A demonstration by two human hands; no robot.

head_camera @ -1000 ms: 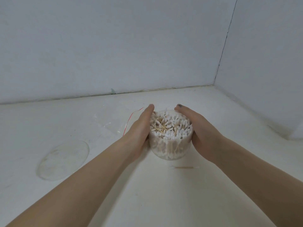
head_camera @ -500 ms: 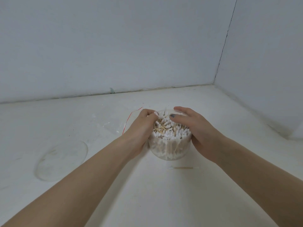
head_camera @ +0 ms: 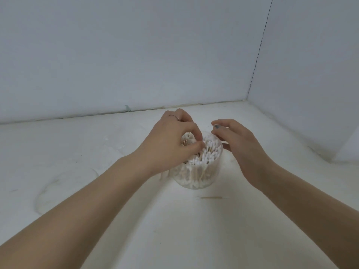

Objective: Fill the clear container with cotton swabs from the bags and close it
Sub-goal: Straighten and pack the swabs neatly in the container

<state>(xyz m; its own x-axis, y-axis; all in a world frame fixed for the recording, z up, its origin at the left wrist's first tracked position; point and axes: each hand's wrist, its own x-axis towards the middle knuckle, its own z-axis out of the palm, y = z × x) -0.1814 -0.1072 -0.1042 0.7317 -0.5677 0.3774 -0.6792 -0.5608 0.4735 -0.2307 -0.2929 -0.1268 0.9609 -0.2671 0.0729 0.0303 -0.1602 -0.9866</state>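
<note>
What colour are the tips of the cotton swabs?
White tips on the cotton swabs, clearest in the head view.

**Counting What Is Here**

Two hands: the left hand [head_camera: 171, 144] and the right hand [head_camera: 239, 150]. One clear container [head_camera: 196, 171]. Too many cotton swabs [head_camera: 210, 152] inside to count. One loose swab [head_camera: 212, 197] on the tabletop. One round lid [head_camera: 64, 189].

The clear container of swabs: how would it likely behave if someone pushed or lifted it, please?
The container looks light: thin clear plastic packed with swabs. It would probably slide rather than tip, being squat and flat-based. With no lid on, tilting would likely spill swabs.
</note>
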